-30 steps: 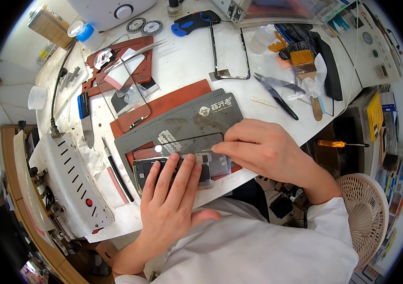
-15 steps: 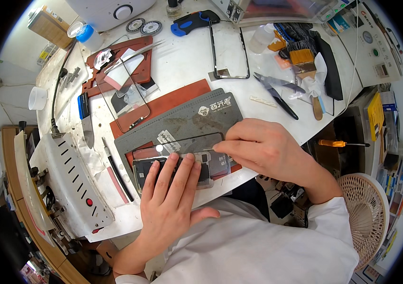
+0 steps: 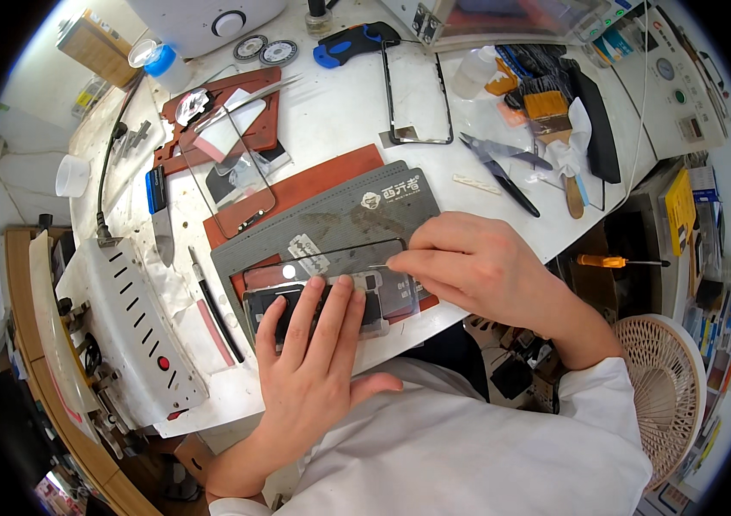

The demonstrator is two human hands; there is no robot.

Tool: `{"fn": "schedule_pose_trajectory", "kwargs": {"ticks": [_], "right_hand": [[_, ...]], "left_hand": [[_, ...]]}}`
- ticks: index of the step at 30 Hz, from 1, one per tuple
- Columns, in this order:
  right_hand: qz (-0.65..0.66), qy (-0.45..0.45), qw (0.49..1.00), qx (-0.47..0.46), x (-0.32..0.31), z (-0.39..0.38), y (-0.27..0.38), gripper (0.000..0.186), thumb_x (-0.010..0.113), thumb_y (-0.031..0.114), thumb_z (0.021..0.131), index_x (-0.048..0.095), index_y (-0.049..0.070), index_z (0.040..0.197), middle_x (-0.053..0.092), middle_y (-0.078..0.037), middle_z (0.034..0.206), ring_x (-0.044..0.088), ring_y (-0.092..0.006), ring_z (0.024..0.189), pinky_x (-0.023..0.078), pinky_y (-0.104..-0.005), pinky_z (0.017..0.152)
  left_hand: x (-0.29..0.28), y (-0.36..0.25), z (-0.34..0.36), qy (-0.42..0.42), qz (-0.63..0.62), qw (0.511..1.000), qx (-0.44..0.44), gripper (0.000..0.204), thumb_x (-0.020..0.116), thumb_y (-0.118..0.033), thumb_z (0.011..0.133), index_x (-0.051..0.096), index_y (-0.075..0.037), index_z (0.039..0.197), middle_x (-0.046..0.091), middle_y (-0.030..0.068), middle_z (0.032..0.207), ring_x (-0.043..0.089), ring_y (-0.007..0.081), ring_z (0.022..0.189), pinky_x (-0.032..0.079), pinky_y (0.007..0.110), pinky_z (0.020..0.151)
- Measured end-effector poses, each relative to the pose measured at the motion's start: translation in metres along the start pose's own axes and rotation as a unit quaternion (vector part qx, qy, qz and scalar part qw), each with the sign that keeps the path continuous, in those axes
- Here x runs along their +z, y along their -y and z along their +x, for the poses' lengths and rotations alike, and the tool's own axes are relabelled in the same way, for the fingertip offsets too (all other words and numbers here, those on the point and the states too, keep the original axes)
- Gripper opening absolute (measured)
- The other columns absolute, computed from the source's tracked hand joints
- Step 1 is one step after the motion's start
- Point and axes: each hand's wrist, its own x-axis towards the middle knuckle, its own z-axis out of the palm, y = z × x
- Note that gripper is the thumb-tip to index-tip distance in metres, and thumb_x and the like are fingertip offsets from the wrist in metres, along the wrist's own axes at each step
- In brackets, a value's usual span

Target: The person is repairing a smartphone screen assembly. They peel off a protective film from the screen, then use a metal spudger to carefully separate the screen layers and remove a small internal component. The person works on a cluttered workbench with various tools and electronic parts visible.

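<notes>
Currently in hand: judging by the pose, fine edge work is going on, one hand steadying a phone [image 3: 372, 310] while the other is working at the near right of a glass panel [image 3: 344, 261].
Phone location: the phone is lying on a gray mat [image 3: 357, 225] near the front edge of the bench [image 3: 331, 112], partly covered by fingers, its dark inside showing.
Glass panel: it is lying just beyond the phone, dark rim visible; whether the two are joined cannot be told.
Left hand: the left hand [image 3: 315, 365] is pressing flat on the phone, fingers spread and thumb standing well away, gripping nothing.
Right hand: the right hand [image 3: 484, 267] is holding a tight thumb-and-finger pinch, apparently on a thin tool [image 3: 378, 266]; the tool's full shape is being hidden by the fingertips.
Mats: a red mat [image 3: 339, 175] is lying under the gray one; a pale blade [image 3: 307, 255] is resting on the gray surface beside the panel.
Next move: in judgement, the work is calling for steady flat pressure from the left hand and a short, light stroke from the right, avoiding prying against the glass.
Change from half a second ago: the right fingertips appear to be sitting slightly farther from the person, and the tool is showing more clearly. The left hand is keeping its place on the phone. Items at the left are appearing slightly farther right, suggesting a small head movement.
</notes>
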Motion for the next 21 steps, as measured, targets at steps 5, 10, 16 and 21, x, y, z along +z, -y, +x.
{"fn": "schedule_pose_trajectory", "kwargs": {"ticks": [5,10,16,21], "right_hand": [[0.004,0.002,1.000,0.000,0.000,0.000,-0.001,0.025,0.076,0.002,0.079,0.073,0.004,0.104,0.062,-0.006,0.091,0.066,-0.0252,0.085,0.055,-0.0372,0.070],[-0.006,-0.007,1.000,-0.006,0.002,0.002,0.001,0.025,0.078,0.002,0.078,0.074,0.004,0.103,0.064,-0.006,0.092,0.066,-0.0251,0.084,0.055,-0.0364,0.069],[-0.017,-0.009,1.000,-0.017,0.007,0.012,-0.001,0.025,0.080,0.000,0.076,0.076,0.003,0.100,0.067,-0.007,0.092,0.067,-0.0250,0.080,0.055,-0.0354,0.066],[-0.013,-0.017,0.999,-0.026,0.009,0.015,-0.003,0.024,0.080,0.000,0.077,0.076,0.003,0.099,0.066,-0.007,0.090,0.067,-0.0250,0.079,0.055,-0.0353,0.066]], "left_hand": [[0.001,0.000,0.000,-0.004,-0.001,1.000,0.002,0.091,0.050,-0.078,0.091,0.069,-0.001,0.135,0.059,0.0110,0.150,0.052,0.0307,0.140,0.035,0.052,0.115],[0.000,-0.003,0.000,-0.013,0.009,1.000,0.003,0.095,0.046,-0.080,0.091,0.067,0.002,0.135,0.059,0.0131,0.148,0.051,0.0337,0.139,0.036,0.051,0.114],[-0.004,-0.011,-0.003,0.000,0.030,0.999,-0.015,0.099,0.045,-0.082,0.091,0.065,0.002,0.138,0.058,0.0138,0.150,0.049,0.0321,0.142,0.033,0.049,0.117],[-0.001,-0.002,0.001,0.008,0.001,0.999,0.032,0.093,0.047,-0.078,0.092,0.065,0.000,0.139,0.056,0.0128,0.153,0.051,0.0290,0.142,0.038,0.046,0.118]]}}
